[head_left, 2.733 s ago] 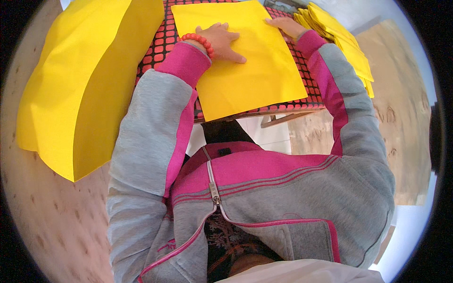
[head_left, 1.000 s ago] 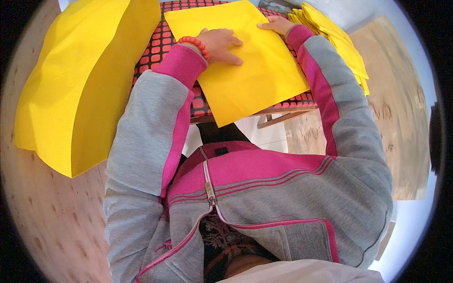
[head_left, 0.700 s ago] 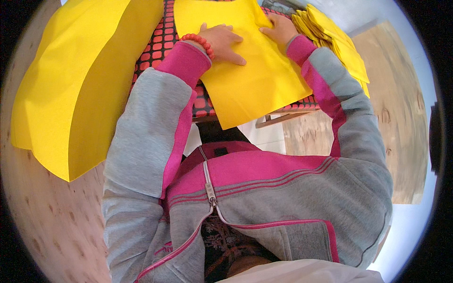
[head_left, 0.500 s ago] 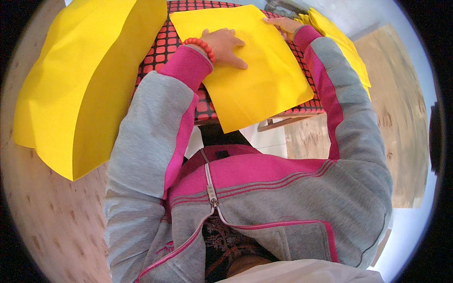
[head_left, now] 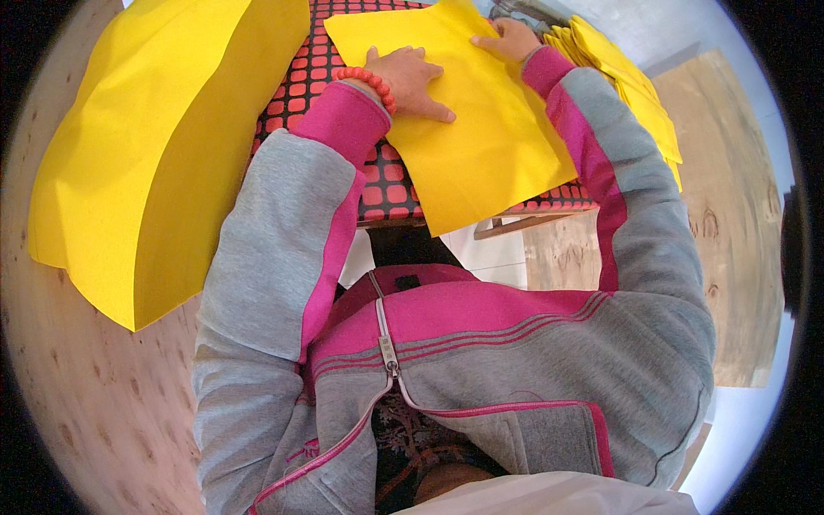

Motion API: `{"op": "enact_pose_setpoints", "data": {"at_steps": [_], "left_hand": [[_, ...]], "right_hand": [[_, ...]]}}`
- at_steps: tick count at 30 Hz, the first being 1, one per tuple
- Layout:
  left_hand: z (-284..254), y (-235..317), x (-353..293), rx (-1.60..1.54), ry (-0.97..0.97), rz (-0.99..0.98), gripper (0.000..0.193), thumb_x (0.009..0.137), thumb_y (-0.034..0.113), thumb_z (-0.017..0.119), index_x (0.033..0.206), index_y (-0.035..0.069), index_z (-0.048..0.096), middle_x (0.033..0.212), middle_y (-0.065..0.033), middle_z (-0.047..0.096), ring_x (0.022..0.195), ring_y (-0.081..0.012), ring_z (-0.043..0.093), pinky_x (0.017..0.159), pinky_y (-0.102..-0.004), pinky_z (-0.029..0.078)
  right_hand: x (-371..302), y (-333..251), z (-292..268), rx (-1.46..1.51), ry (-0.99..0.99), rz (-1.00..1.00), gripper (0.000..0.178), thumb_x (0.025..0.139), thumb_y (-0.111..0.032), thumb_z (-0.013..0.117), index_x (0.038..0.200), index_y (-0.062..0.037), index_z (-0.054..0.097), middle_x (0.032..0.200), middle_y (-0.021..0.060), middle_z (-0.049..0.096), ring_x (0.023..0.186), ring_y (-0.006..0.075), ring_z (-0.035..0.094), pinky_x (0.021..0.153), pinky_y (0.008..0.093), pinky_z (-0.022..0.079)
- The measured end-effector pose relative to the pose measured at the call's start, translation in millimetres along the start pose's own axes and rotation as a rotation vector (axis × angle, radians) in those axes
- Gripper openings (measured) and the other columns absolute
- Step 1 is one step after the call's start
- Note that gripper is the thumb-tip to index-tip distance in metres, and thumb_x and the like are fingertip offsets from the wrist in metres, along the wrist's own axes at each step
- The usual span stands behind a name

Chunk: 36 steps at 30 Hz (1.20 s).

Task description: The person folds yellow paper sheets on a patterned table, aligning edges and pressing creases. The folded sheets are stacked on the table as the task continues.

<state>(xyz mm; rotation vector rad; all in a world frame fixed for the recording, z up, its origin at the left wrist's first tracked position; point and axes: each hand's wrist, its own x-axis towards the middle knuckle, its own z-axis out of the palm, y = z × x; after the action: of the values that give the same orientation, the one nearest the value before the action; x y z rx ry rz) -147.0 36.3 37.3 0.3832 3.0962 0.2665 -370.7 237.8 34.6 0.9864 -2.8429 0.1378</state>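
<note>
Now my left hand (head_left: 410, 79) flat, grip wide, on the flat yellow paper sheet (head_left: 481, 146), my right hand (head_left: 508, 39) pressing its far edge, grip unclear, red-and-black checked bench (head_left: 388, 184) beneath

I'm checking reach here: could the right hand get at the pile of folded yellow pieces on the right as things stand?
Probably yes. The right hand rests on the far edge of the yellow sheet, and the folded pile lies just to its right on the table, with nothing visible between them. It holds nothing, so a short sideways move should do.

Bright, even daylight, soft shadow under the left hand (head_left: 410, 79) on the yellow sheet (head_left: 481, 129), strong fisheye bending and dark vignette at the rim, near clothing slightly soft.
</note>
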Motion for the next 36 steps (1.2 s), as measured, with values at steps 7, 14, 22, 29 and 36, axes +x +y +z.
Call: {"op": "enact_pose_setpoints", "data": {"at_steps": [7, 14, 22, 29, 36], "left_hand": [[-2.8, -3.5, 1.9, 0.007, -0.026, -0.034, 0.085, 0.076, 0.073, 0.062, 0.139, 0.017, 0.056, 0.149, -0.0169, 0.045, 0.138, -0.0340, 0.043, 0.108, -0.0648, 0.030], [-0.2, -7.5, 2.9, 0.015, -0.004, -0.033, 0.089, 0.075, 0.075, 0.062, 0.142, 0.017, 0.054, 0.152, -0.0206, 0.040, 0.142, -0.0359, 0.039, 0.112, -0.0654, 0.024], [4.4, -1.3, 5.5, 0.025, 0.113, 0.132, 0.078, 0.081, 0.069, 0.064, 0.143, 0.023, 0.054, 0.155, -0.0184, 0.039, 0.145, -0.0355, 0.034, 0.115, -0.0649, 0.020], [3.3, 0.6, 6.5, -0.045, 0.018, 0.190, 0.071, 0.083, 0.066, 0.064, 0.139, 0.023, 0.059, 0.155, -0.0178, 0.039, 0.147, -0.0341, 0.031, 0.116, -0.0636, 0.019], [3.7, 0.9, 5.3, -0.122, -0.024, 0.160, 0.075, 0.081, 0.064, 0.067, 0.138, 0.018, 0.059, 0.153, -0.0206, 0.040, 0.146, -0.0353, 0.032, 0.118, -0.0559, 0.020]], "right_hand": [[-16.5, 41.3, -25.7, 1.277, -0.499, 0.431, 0.042, 0.095, -0.038, 0.067, 0.120, -0.0052, 0.064, 0.103, 0.0051, 0.074, 0.082, 0.0149, 0.071, 0.073, 0.0295, 0.059], [-45.4, 57.8, -26.3, 1.223, -0.625, 0.491, 0.038, 0.095, -0.036, 0.068, 0.117, -0.0055, 0.066, 0.102, 0.0065, 0.075, 0.076, 0.0143, 0.072, 0.065, 0.0279, 0.059], [-79.0, 56.6, -38.7, 1.037, -0.635, 0.413, 0.035, 0.095, -0.031, 0.067, 0.118, -0.0043, 0.065, 0.110, 0.0075, 0.073, 0.087, 0.0134, 0.073, 0.072, 0.0294, 0.061], [-102.9, 9.7, -33.7, -0.301, 0.087, -0.361, 0.022, 0.087, -0.027, 0.071, 0.098, -0.0095, 0.064, 0.088, 0.0145, 0.069, 0.080, 0.0304, 0.069, 0.064, 0.0387, 0.056], [-82.3, 13.8, -41.5, -0.103, -0.206, 0.070, 0.040, 0.081, -0.035, 0.080, 0.103, -0.0047, 0.068, 0.083, 0.0102, 0.070, 0.075, 0.0228, 0.068, 0.065, 0.0343, 0.053]]}}
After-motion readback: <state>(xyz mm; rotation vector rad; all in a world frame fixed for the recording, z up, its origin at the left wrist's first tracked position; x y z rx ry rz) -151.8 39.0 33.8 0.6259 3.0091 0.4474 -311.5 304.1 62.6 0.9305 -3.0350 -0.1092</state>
